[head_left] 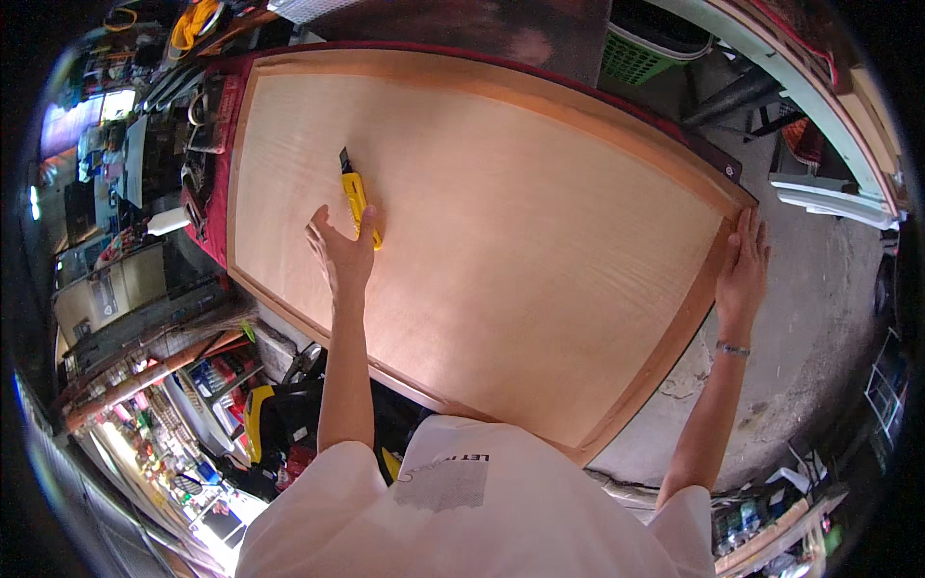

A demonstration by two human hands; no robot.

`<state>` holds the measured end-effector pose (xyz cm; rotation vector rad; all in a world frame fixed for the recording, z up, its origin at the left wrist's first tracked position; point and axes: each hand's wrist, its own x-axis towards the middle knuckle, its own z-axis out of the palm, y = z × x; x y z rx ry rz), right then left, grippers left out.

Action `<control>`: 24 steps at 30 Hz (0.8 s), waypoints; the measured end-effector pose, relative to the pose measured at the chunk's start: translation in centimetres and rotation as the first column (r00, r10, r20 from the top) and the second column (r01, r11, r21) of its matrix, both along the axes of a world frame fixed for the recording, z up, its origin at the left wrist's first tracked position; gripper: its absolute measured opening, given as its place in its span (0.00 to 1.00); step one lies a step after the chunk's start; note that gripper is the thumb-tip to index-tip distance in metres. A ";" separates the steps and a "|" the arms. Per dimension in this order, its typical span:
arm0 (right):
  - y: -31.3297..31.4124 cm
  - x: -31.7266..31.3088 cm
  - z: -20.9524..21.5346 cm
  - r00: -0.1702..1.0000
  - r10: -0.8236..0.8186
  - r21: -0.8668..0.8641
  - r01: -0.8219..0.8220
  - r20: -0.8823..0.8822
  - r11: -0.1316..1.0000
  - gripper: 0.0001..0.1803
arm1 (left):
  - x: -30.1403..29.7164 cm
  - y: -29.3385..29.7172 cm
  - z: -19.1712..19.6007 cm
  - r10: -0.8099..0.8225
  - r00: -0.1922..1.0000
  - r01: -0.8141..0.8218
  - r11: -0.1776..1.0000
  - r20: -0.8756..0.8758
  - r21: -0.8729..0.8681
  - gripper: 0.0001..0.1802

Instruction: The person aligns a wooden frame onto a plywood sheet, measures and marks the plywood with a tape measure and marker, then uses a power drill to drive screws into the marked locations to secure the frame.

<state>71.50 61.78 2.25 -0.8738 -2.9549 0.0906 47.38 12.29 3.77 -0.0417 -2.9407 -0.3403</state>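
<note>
A large pale wooden panel [482, 231] with a brown border strip lies in front of me. On its left part rests a yellow utility knife [356, 200], its dark blade end pointing away from me. My left hand [345, 252] is just beside the knife, fingers apart and curved, the thumb at or against the knife's handle; whether they touch is hard to tell. Nothing is gripped in that hand. At the panel's right edge my right hand [741, 260] lies with its fingers stretched out along the corner side.
Red cloth [224, 144] shows under the panel's left end. A green basket [636, 56] stands beyond the far edge. Concrete floor [809, 318] lies to the right. Crowded shelves [178, 424] and a white bottle [170, 222] are at the left.
</note>
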 end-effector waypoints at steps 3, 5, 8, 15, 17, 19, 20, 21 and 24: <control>-1.4 2.4 2.6 0.991 0.072 0.007 -0.073 0.116 0.997 0.24 | -0.5 0.2 -1.4 -0.036 0.994 0.021 0.990 0.105 0.140 0.36; -3.0 3.8 5.4 0.973 0.155 -0.039 -0.151 0.173 0.988 0.17 | -1.3 -1.7 -3.2 0.006 0.967 -0.062 0.975 0.255 0.212 0.32; -6.5 4.9 7.7 0.979 -0.107 -0.435 0.021 -0.175 0.900 0.06 | 1.4 3.0 0.5 -0.075 0.939 -0.032 0.953 0.337 0.301 0.18; -15.8 2.2 7.9 0.791 -0.519 -0.945 -0.296 -0.323 0.136 0.22 | 18.6 18.6 4.2 -0.705 0.338 -0.416 0.482 0.623 0.771 0.23; -15.5 1.7 8.6 0.757 -0.624 -0.950 -0.303 -0.194 -0.072 0.21 | 20.0 24.2 7.7 -0.772 0.266 -0.153 0.557 0.577 0.816 0.17; -13.5 2.3 7.8 0.641 -0.716 -0.957 -0.246 -0.277 0.151 0.18 | 19.3 26.3 6.6 -0.859 0.190 0.141 0.504 0.476 0.852 0.17; -11.5 2.4 7.8 0.633 -0.721 -0.957 -0.129 -0.283 0.261 0.18 | 18.7 27.2 6.0 -0.891 0.148 0.277 0.454 0.430 0.847 0.17; -9.0 2.7 7.8 0.620 -0.729 -0.931 -0.006 -0.290 0.365 0.18 | 17.8 27.7 5.2 -0.908 0.235 0.480 0.419 0.347 0.771 0.17; -2.6 2.1 7.1 0.754 -0.623 -0.793 0.244 -0.207 0.559 0.19 | 12.5 28.3 2.0 -0.884 0.467 0.812 0.425 -0.007 0.401 0.17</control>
